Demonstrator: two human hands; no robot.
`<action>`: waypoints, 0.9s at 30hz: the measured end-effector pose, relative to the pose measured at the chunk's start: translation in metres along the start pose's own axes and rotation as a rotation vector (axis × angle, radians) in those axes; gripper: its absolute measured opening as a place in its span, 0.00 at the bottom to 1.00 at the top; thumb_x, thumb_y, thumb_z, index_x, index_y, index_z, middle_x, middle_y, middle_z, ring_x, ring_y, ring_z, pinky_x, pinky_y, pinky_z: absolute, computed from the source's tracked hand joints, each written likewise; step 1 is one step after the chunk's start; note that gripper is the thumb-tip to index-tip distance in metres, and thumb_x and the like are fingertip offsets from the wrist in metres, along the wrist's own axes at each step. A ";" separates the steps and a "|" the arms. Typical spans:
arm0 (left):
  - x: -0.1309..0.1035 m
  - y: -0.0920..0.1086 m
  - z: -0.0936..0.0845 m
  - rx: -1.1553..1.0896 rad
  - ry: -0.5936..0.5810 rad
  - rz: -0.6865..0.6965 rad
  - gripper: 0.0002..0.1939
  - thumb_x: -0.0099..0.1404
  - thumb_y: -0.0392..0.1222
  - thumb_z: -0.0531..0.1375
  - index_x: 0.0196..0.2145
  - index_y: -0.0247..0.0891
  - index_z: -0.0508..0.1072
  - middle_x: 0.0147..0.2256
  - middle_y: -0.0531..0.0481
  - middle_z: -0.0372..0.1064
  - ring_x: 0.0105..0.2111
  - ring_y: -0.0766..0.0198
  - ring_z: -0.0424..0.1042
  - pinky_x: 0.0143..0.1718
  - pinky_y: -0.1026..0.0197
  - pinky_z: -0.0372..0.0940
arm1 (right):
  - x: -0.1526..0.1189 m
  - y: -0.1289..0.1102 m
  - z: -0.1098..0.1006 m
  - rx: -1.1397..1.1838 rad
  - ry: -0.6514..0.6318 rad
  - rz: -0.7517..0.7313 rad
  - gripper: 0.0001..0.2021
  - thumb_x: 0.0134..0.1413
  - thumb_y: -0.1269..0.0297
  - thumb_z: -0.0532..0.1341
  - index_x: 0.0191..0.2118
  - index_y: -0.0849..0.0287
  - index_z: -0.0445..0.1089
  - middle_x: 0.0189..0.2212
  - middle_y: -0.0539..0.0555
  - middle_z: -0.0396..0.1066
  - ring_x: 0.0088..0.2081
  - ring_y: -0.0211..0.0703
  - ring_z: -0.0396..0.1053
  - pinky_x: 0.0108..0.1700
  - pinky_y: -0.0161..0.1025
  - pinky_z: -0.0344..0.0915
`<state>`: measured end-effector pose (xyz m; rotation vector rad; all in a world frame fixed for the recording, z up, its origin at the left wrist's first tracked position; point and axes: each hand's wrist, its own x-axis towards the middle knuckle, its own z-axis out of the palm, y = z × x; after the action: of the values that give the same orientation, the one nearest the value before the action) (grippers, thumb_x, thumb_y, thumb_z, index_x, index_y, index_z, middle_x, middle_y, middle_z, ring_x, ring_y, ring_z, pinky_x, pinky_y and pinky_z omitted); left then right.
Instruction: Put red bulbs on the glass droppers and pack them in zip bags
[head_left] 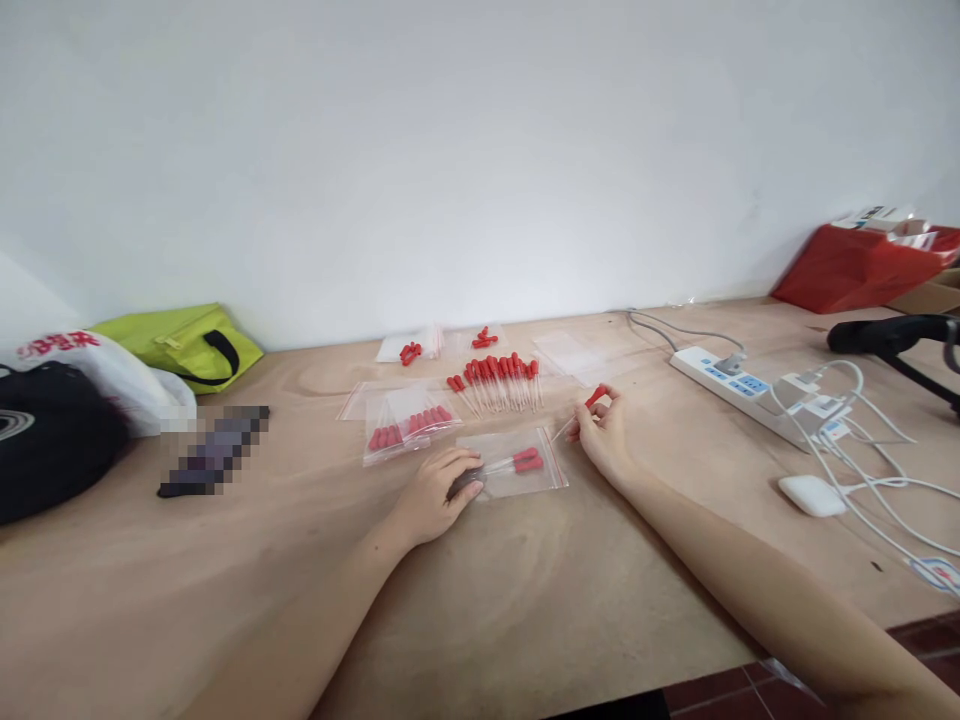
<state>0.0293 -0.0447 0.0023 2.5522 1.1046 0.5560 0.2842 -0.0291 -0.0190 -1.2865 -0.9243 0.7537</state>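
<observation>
My right hand (600, 435) pinches a dropper with a red bulb (596, 396), its thin clear tip pointing down-left to the open end of a clear zip bag (544, 482). Inside that bag lie droppers with red bulbs (529, 460). My left hand (448, 488) rests on the bag's left end, fingers curled over a dark, rounded thing (466, 482) that I cannot make out. Behind the bag, several red-topped droppers (499, 372) lie in a row. To the left are filled bags with red bulbs (386, 437).
Small bags with red pieces (410, 353) lie near the wall, beside flat clear bags (574, 355). A power strip (731, 385) with white cables and a white case (811, 495) are at right. Green (184, 345) and black bags (56, 440) stand left.
</observation>
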 end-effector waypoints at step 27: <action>0.001 0.004 -0.003 -0.018 -0.004 -0.030 0.15 0.62 0.43 0.51 0.47 0.42 0.63 0.47 0.48 0.63 0.48 0.59 0.61 0.49 0.54 0.57 | -0.020 -0.010 0.007 -0.035 -0.604 0.243 0.17 0.43 0.50 0.58 0.28 0.62 0.68 0.12 0.44 0.60 0.13 0.29 0.54 0.14 0.28 0.51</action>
<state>0.0305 -0.0463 0.0067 2.5153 1.1298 0.5508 0.2683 -0.0445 -0.0116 -1.2327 -1.2736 1.3672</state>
